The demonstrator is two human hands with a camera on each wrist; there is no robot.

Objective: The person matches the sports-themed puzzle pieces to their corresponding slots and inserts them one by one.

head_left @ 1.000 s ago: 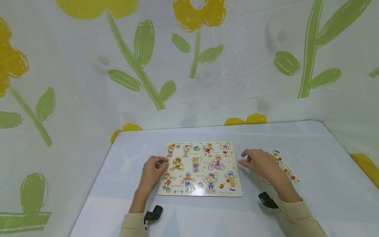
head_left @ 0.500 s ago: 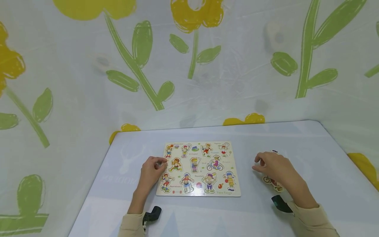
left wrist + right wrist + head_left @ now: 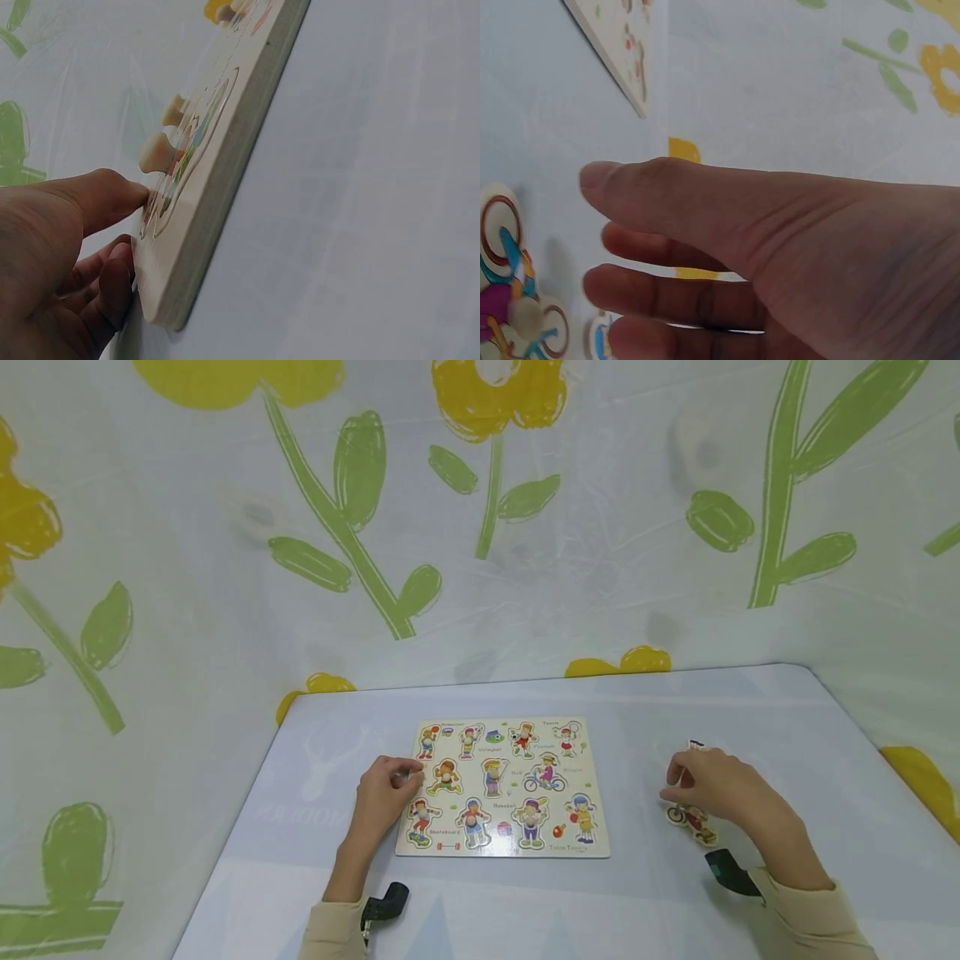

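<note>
A wooden peg puzzle board [image 3: 510, 852] with pictures of children playing sports lies mid-table. My left hand [image 3: 386, 793] holds its left edge. The left wrist view shows the thumb [image 3: 112, 196] on the top face near a round knob [image 3: 159, 153], the other fingers bent against the side. Right of the board my right hand [image 3: 716, 785] hovers over loose puzzle pieces, fingers loosely bent with nothing between them. One piece, a cyclist on a bicycle [image 3: 701, 828], shows below the hand. A second piece [image 3: 696, 744] pokes out beyond it, mostly hidden. The right wrist view shows the cyclist piece [image 3: 491, 307] in part.
The white table [image 3: 570, 910] ends at a back edge against a curtain [image 3: 585, 610] printed with yellow flowers and green leaves. Black wrist-camera mounts [image 3: 386, 902] hang beside both sleeves, close over the table.
My right hand has moved right, away from the board's right side to over the loose pieces, covering most of them. The left hand stays at the board's left edge.
</note>
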